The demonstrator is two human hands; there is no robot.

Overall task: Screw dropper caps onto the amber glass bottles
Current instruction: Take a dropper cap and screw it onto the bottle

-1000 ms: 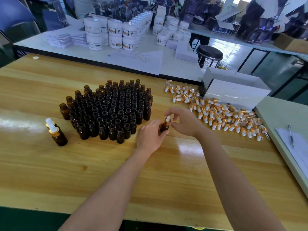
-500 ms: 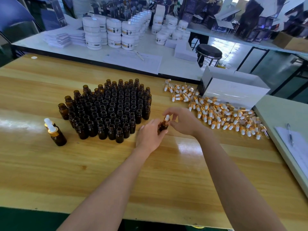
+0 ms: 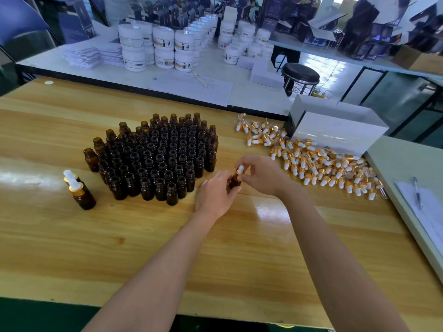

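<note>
Left hand (image 3: 217,195) grips amber bottle (image 3: 234,182), right hand (image 3: 262,176) pinches its dropper cap (image 3: 240,169) over tabletop (image 3: 143,248); labels on white jars (image 3: 163,41) too small to read.

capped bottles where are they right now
Head view: the two capped bottles stand at the left of the wooden table, just left of the block of uncapped amber bottles.

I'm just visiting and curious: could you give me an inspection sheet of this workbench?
Surface: wooden table, glossy, glare patches.
Job's things: cluster of uncapped bottles; two capped bottles left of it; loose dropper caps piled at right; held bottle with a dropper cap on its neck.
Clutter: white box behind the caps; pen on paper, far right.
Hands: left hand grips the held bottle; right hand pinches its cap.
Cables: nothing seen on the table.
Surroundings: white jars, black stool, dark cartons behind.
</note>
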